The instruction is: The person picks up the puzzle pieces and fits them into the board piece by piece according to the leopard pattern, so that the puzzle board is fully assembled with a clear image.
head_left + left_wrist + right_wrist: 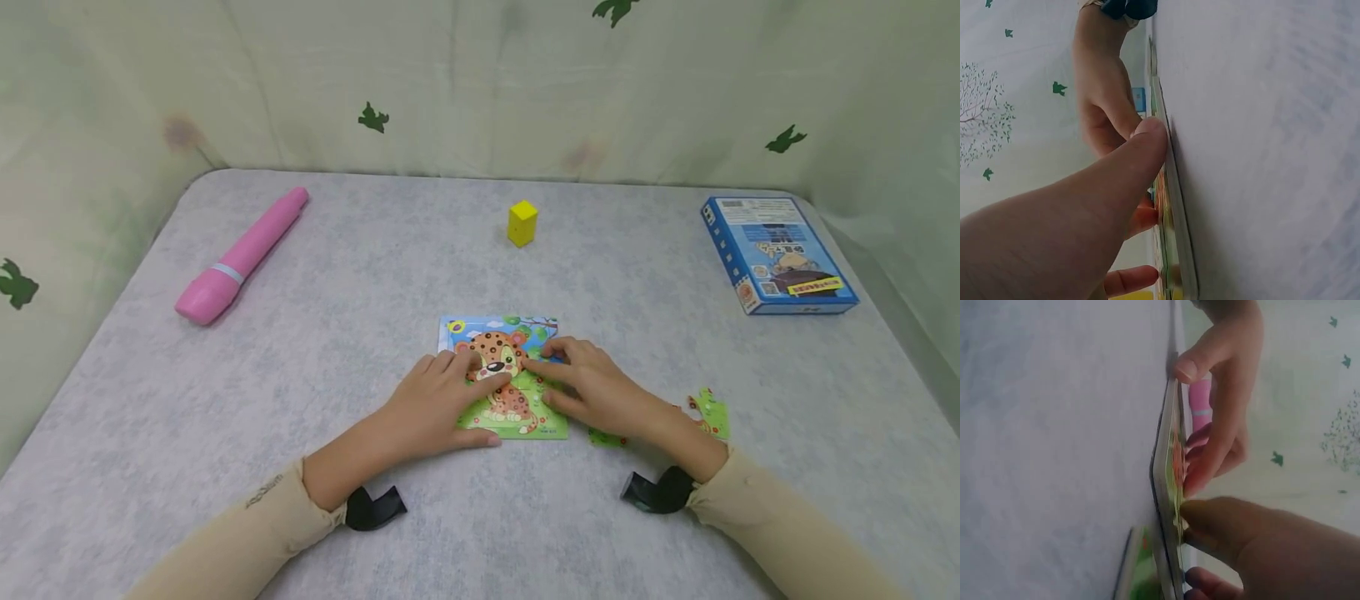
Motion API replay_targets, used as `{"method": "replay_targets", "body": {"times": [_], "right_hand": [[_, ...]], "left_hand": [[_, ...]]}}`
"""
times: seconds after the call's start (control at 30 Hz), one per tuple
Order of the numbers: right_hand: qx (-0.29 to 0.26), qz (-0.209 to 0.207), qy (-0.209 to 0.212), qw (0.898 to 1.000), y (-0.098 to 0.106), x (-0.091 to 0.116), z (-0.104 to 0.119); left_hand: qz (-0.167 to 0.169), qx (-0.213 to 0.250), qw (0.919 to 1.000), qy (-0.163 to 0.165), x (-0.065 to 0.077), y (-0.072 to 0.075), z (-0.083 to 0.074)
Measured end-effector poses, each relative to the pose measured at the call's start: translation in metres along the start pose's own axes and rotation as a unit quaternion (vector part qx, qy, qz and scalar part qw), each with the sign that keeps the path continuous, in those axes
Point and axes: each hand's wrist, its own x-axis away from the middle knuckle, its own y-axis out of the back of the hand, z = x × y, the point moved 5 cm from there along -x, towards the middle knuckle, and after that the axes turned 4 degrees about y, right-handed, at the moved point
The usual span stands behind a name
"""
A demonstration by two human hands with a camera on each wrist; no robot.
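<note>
A jigsaw puzzle of a spotted leopard cub (513,408) lies flat on the table, in a thin board. My left hand (431,404) rests over its left side, fingertips touching the picture and thumb near the lower edge. From the right, my right hand (600,387) touches the picture with its fingertips, by the cub's cheek and the right edge. In the right wrist view the thumb of the left hand (1229,387) touches the board's edge (1163,462). Loose puzzle pieces (712,414) lie right of the board, partly hidden under the right forearm.
A pink microphone-shaped object (247,254) lies at the back left. Behind the puzzle stands a yellow block (522,223). A blue printed box (780,256) lies at the back right. Pale curtain with green bird shapes hangs behind the table.
</note>
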Motion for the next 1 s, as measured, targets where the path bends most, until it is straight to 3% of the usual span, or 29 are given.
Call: {"method": "replay_targets", "body": {"times": [0.13,0.27,0.5,0.67,1.0], "right_hand": [[-0.079,0.009,-0.033,0.996,0.003,0.006,-0.004],[-0.131,-0.019,-0.063,0.989,0.011,0.018,-0.006],[-0.112,-0.068,-0.073,0.989,0.023,0.047,-0.005],[-0.107,-0.073,-0.086,0.988,0.023,0.064,-0.006],[-0.086,-0.044,-0.122,0.988,0.010,0.084,-0.015]], "left_hand": [[0.006,0.010,0.9999,-0.004,-0.001,-0.001,0.002],[0.015,0.044,0.9989,-0.001,0.002,-0.005,0.013],[0.026,0.144,0.9883,0.043,0.022,-0.007,0.035],[0.021,0.173,0.9818,0.075,0.036,-0.007,0.044],[0.012,0.204,0.9760,0.075,0.047,-0.008,0.049]]}}
